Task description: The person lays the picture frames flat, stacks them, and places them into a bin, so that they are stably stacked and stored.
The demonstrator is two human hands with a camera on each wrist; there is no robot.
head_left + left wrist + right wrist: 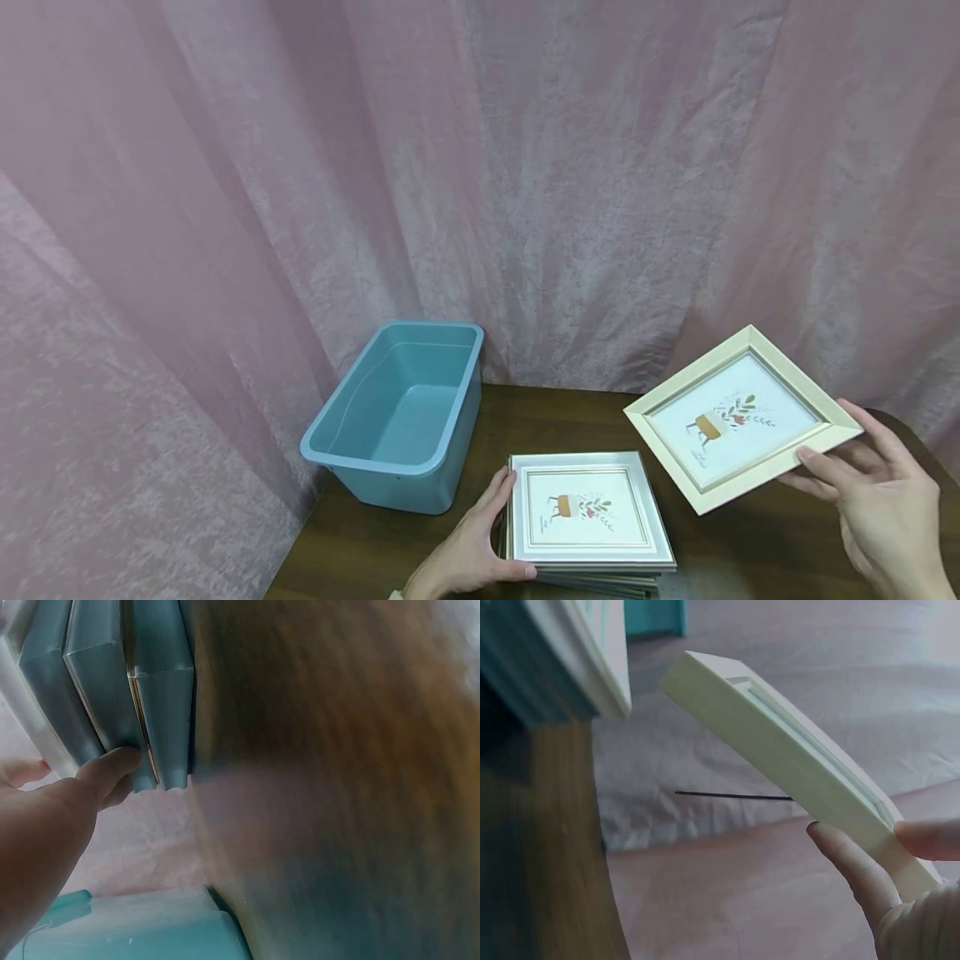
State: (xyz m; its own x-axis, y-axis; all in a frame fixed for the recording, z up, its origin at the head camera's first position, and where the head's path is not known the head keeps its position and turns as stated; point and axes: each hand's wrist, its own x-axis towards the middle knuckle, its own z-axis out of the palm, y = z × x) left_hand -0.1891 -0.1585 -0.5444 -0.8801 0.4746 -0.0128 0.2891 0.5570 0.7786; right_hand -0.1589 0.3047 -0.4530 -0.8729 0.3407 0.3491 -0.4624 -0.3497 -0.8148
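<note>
A cream picture frame with a plant drawing is held up at the right by my right hand, thumb on its front and fingers behind one corner. In the right wrist view the cream frame is seen edge-on, pinched by the right hand. A stack of frames lies on the table, a white frame with a similar drawing on top. My left hand grips the stack's left side, thumb at the near corner. The left wrist view shows the left hand against the stacked frames.
A light blue bin with no contents visible stands left of the stack on the dark wooden table. Pink curtains hang behind the table and at the left. A thin dark rod shows in the right wrist view.
</note>
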